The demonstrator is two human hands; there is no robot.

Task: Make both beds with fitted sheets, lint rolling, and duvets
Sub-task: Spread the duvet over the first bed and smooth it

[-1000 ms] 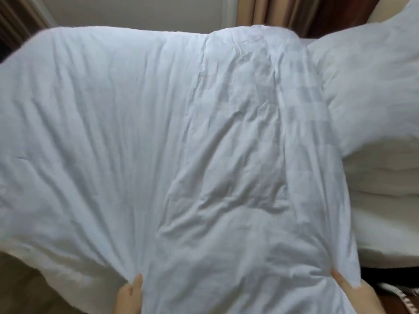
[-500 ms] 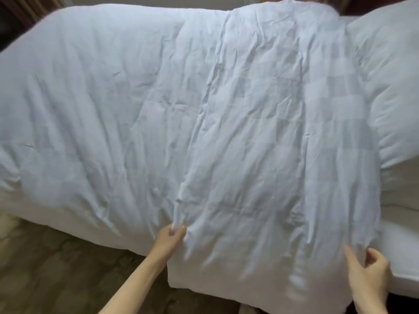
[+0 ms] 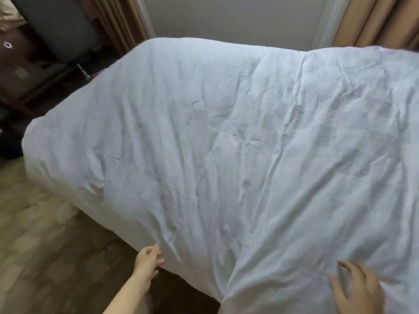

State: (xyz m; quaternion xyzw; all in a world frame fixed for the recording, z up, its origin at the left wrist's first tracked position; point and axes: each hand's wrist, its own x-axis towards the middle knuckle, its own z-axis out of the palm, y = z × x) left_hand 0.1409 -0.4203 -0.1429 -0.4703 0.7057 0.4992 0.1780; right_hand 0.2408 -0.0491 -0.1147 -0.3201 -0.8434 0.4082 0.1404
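BED-MAKING: A white duvet (image 3: 226, 143), creased & w/ a faint check weave, lies spread over the bed (image 3: 108, 218). Its near edge hangs toward the floor (image 3: 34, 245) btwn the person's two hands. The left hand (image 3: 148, 259), fingers loosely curled w/ nothing in them, sits at that edge, fingertips just touching cloth. The right hand (image 3: 358, 288), blurred, has fingers spread over the duvet's near part; contact can't be told. Tan curtains (image 3: 374, 19) hang well beyond it.

White duvet (image 3: 226, 143); tan curtains (image 3: 374, 21); brown patterned floor (image 3: 45, 245).
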